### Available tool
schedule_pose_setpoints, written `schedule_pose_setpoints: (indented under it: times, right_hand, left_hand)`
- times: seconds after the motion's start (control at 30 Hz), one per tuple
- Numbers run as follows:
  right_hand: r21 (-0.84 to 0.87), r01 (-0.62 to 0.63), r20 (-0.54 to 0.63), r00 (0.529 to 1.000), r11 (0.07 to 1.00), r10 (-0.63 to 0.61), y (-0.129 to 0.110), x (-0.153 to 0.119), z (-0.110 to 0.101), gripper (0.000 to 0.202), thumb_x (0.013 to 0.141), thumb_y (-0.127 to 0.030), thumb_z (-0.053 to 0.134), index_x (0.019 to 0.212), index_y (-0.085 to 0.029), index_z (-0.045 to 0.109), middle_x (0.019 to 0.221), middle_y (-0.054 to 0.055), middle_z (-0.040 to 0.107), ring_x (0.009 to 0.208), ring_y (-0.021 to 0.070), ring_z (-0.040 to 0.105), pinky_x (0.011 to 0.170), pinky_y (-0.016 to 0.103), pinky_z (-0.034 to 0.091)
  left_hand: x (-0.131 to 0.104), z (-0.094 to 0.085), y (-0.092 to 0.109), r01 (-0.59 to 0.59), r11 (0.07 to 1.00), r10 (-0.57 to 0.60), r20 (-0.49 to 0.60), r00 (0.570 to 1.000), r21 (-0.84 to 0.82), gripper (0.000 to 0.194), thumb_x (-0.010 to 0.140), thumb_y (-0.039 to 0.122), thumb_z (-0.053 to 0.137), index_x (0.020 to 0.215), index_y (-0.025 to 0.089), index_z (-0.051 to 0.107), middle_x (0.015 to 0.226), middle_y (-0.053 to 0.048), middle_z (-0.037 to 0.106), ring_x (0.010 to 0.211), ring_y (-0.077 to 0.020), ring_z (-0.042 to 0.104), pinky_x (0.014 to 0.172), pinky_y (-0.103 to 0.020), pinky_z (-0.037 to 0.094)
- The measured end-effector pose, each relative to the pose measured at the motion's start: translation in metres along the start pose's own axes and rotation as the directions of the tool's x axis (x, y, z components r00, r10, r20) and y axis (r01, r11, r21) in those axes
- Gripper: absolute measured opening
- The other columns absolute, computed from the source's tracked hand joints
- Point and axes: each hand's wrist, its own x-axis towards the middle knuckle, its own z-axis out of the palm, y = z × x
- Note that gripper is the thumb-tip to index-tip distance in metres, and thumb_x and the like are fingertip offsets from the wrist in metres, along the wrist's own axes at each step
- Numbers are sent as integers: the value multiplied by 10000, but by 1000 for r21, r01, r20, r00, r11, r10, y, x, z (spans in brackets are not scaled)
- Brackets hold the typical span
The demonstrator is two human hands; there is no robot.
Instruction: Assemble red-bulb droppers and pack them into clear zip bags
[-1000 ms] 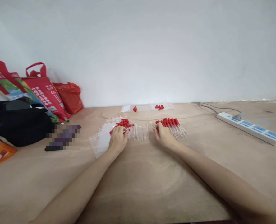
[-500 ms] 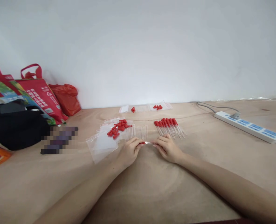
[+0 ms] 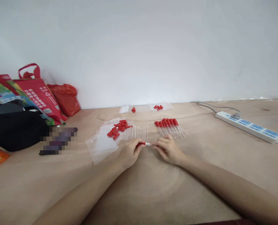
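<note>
My left hand (image 3: 130, 153) pinches a red rubber bulb (image 3: 141, 144) between thumb and fingers. In line with it, a clear glass dropper tube (image 3: 149, 144) runs across to my right hand (image 3: 167, 150), whose fingers are closed on its other end. The tube's near end meets the bulb's mouth; how deep it sits inside I cannot tell. Beyond my left hand lie loose glass tubes (image 3: 141, 132) and a heap of red bulbs (image 3: 120, 126) on clear zip bags (image 3: 103, 142). Past my right hand, several droppers (image 3: 168, 125) with red bulbs fitted lie in a row.
Against the wall are more clear bags with tubes and red bulbs (image 3: 158, 107). A white power strip (image 3: 249, 126) with a plugged-in cord lies right. At left stand a red shopping bag (image 3: 39, 97), a red plastic bag (image 3: 65, 98), black cloth (image 3: 17, 131) and a blurred dark object (image 3: 59, 141).
A little more of the red bulb shows in my left fingers. Both hands keep nearly the same place and hold; the view has shifted slightly.
</note>
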Motion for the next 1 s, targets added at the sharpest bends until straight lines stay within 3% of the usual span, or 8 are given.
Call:
schedule_pose_setpoints:
  times: [0.13, 0.3, 0.57, 1.0]
  right_hand:
    - [24, -5, 49, 999, 1000, 4, 3, 0, 0, 210, 841, -197, 419, 940, -183, 603, 714, 11, 583, 624, 108, 459, 679, 286, 223]
    - [-15, 7, 115, 993, 1000, -5, 6, 2, -2, 215, 839, -190, 414, 907, -204, 617, 761, 15, 603, 663, 110, 486, 677, 293, 198]
    - [-137, 7, 149, 989, 991, 14, -2, 2, -4, 207, 817, -179, 404, 821, -176, 611, 709, 21, 585, 608, 106, 454, 648, 297, 184]
    - [131, -225, 330, 928, 966, 171, -13, 11, -7, 219, 818, -186, 401, 690, -176, 579, 685, -4, 637, 642, 117, 540, 719, 283, 265]
  left_hand:
    - [-1, -1, 1, -22, 1000, 22, 17, 1000, 2, 131, 839, 205, 436, 830, 164, 560, 770, -15, 601, 703, -126, 557, 649, -235, 432]
    - [-1, -4, 6, -73, 997, 72, 136, 988, 1, 148, 834, 178, 430, 796, 156, 571, 752, -22, 605, 698, -126, 557, 651, -235, 433]
    - [-4, 0, 4, -161, 986, 156, 92, 983, 48, 149, 842, 191, 420, 801, 140, 554, 729, -32, 586, 647, -116, 532, 606, -224, 419]
    - [-7, 2, 8, -314, 939, 303, 96, 948, 137, 151, 852, 187, 391, 788, 147, 521, 730, -39, 568, 652, -121, 516, 600, -227, 418]
